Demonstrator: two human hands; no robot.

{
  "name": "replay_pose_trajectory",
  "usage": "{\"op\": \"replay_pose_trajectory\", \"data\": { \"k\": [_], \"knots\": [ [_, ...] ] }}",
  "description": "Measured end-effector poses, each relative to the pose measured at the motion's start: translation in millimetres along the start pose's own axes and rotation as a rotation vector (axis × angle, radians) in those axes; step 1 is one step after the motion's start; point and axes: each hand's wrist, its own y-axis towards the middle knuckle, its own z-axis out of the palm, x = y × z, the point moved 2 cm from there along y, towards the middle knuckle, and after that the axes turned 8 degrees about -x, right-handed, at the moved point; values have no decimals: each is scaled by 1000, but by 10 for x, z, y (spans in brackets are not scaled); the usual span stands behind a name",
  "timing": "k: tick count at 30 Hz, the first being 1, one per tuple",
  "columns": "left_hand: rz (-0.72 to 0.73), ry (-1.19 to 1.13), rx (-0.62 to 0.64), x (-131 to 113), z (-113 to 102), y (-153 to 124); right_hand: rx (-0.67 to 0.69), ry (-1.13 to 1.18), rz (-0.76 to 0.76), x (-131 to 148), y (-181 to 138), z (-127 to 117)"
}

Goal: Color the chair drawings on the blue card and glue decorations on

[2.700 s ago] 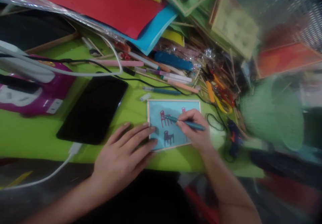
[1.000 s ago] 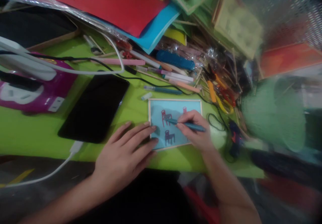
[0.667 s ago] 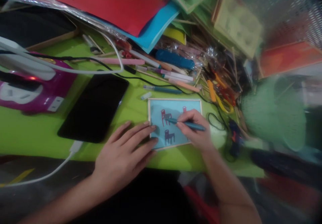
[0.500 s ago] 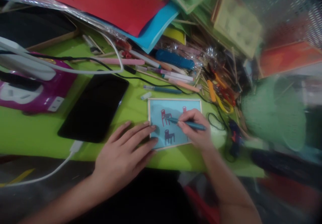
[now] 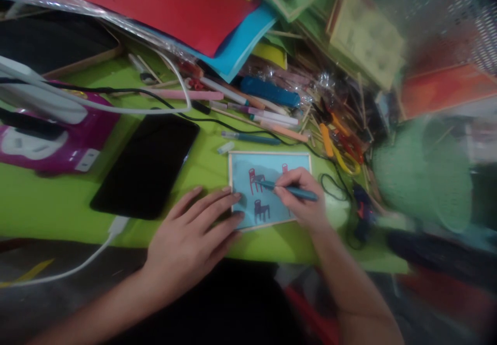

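A light blue card (image 5: 274,215) with a thin pale wooden frame lies on the green table. Small chair drawings in red and dark colour are on it. My right hand (image 5: 305,197) is closed around a blue-green marker (image 5: 297,192), its tip at the seat of the upper left chair drawing (image 5: 256,179). That hand covers part of the drawing on the right. Spread flat, my left hand (image 5: 194,228) rests its fingertips on the card's left edge. A pale marker cap (image 5: 225,147) sits just above the card's upper left corner.
Left of my hands lies a black tablet (image 5: 145,166) with a white cable. A purple power strip (image 5: 93,128) stands farther left. Behind the card are several markers (image 5: 275,116) and yellow-handled scissors (image 5: 344,156). At right is a green basket (image 5: 421,174); coloured sheets (image 5: 174,11) lie at the back.
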Motion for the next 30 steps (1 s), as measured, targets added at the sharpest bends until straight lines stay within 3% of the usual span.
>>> {"op": "replay_pose_trajectory", "data": {
  "k": [30],
  "knots": [
    [4, -3, -10, 7, 6, -15, -1, -17, -48, 25, 18, 10]
  ]
}}
